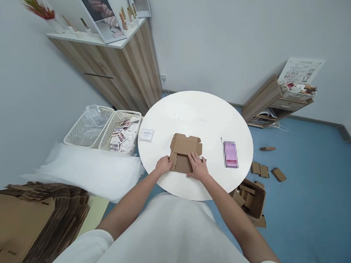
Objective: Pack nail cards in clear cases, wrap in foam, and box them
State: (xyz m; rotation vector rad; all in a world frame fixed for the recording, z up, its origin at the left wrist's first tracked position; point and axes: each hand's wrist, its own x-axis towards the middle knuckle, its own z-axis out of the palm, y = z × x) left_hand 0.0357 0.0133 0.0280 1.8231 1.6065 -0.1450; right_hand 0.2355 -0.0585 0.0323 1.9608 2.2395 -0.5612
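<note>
A brown cardboard mailer box [186, 146], partly folded, lies on the round white table [194, 109] in front of me. Its lid panel with side flaps spreads away from me, and its shallow tray part is nearest my body. My left hand [164, 165] is closed on the left side wall, with the thumb at the inner edge. Across the right end of the tray lies my right hand [198, 167], fingers stretched out and touching the cardboard. That hand covers most of the right side wall.
A pixelated purple item [230, 154] lies right of the box; a small clear packet [146, 135] sits at the left table edge. Left stand white baskets [119, 134], white sheets [85, 170] and stacked flat cardboard [18, 217]. A carton [254, 198] with small boxes stands lower right.
</note>
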